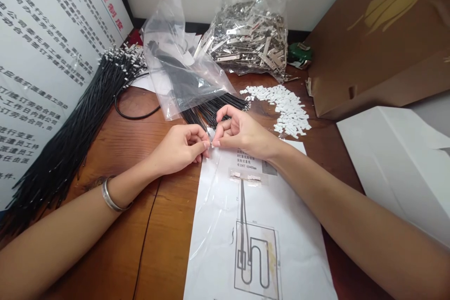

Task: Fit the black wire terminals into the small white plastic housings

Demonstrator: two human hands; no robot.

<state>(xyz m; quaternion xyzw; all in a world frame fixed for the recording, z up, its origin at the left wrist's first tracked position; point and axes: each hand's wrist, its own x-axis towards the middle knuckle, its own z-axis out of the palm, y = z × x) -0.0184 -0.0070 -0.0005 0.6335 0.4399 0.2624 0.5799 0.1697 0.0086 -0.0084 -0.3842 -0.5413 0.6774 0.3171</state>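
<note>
My left hand (188,147) is closed in a pinch on the end of a thin black wire, whose tip shows at the fingertips. Touching it from the right, my right hand (235,131) pinches a tiny white piece, mostly hidden by thumb and forefinger; it looks like one of the small white connector housings (290,110) scattered at the right. Just beyond both hands lie loose black wires (220,108) with small metal ends, partly inside a clear plastic bag (190,79). Below the hands is a printed sheet (218,243) with a wiring drawing.
A large bundle of black wires (70,131) with white ends leans against a printed board (42,56) at left. Behind stands a clear bag of metal strips (249,37). A brown carton (351,56) and a white box (393,164) bound the right side.
</note>
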